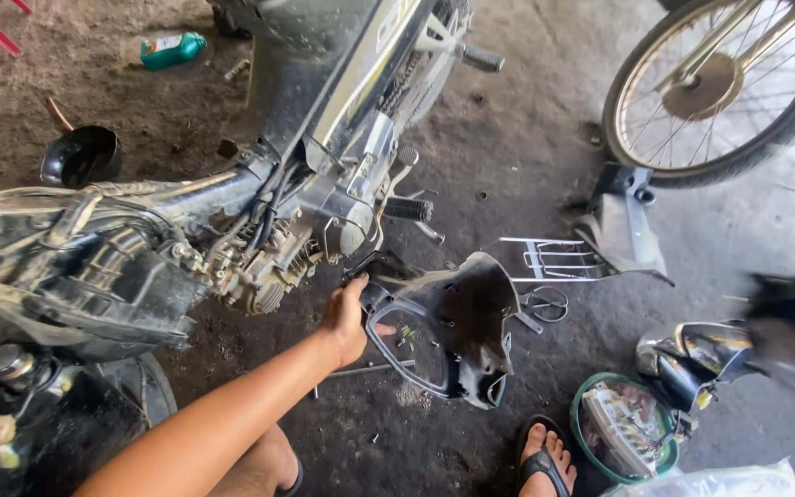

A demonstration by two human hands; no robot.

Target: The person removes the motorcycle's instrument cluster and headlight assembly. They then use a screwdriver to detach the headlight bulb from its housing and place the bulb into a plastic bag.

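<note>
Single head-worn view, looking steeply down from close above, motorcycle (232, 212) at left, concrete floor (526, 129) beyond

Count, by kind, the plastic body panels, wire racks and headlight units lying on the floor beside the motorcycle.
Plastic body panels: 3 (black panel gripped by the left hand, grey panel, shiny cowl)
Wire rack: 1
Headlight unit: 1
Total: 5
</note>
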